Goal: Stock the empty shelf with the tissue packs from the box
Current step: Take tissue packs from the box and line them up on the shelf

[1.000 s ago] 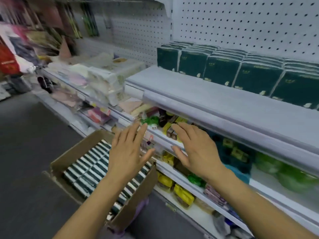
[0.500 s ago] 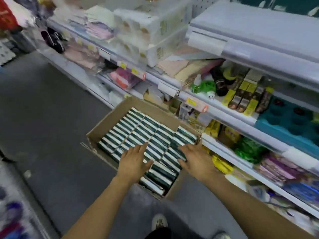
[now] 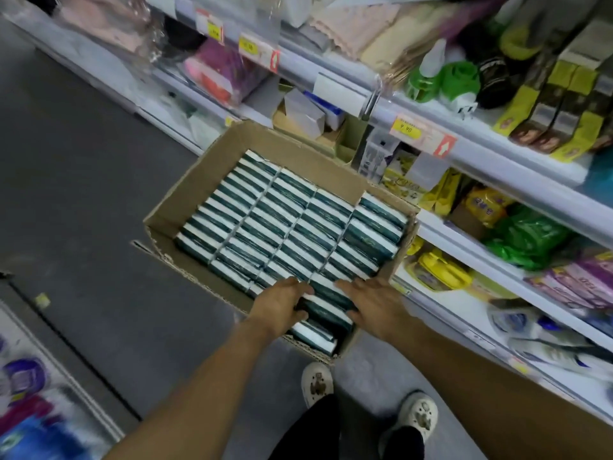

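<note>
The cardboard box [image 3: 185,207] sat on the floor in the middle of the frame, pushed against the foot of the store shelving, and it was packed with dark green and white tissue packs [image 3: 282,227] standing on edge in four columns. Each pack's long axis ran from the upper left of the frame toward the lower right, while the columns themselves ran from the upper right corner of the box down to its near corner at lower centre.

Both hands were down at that near corner. The left hand [image 3: 282,302] lay over the near end of one column, its fingers curled down the left side of a short stack of packs and its thumb across the top, so it appeared to be gripping them. The right hand [image 3: 371,300] pressed against the same stack from the right, fingers fairly straight and flat along the packs' ends; whether it had actually closed on them could not be told. The stack lay directly between the two palms, equally near to each, so a squeeze from both sides and a straight lift looked like the likely move. The empty shelf was out of the frame.
</note>
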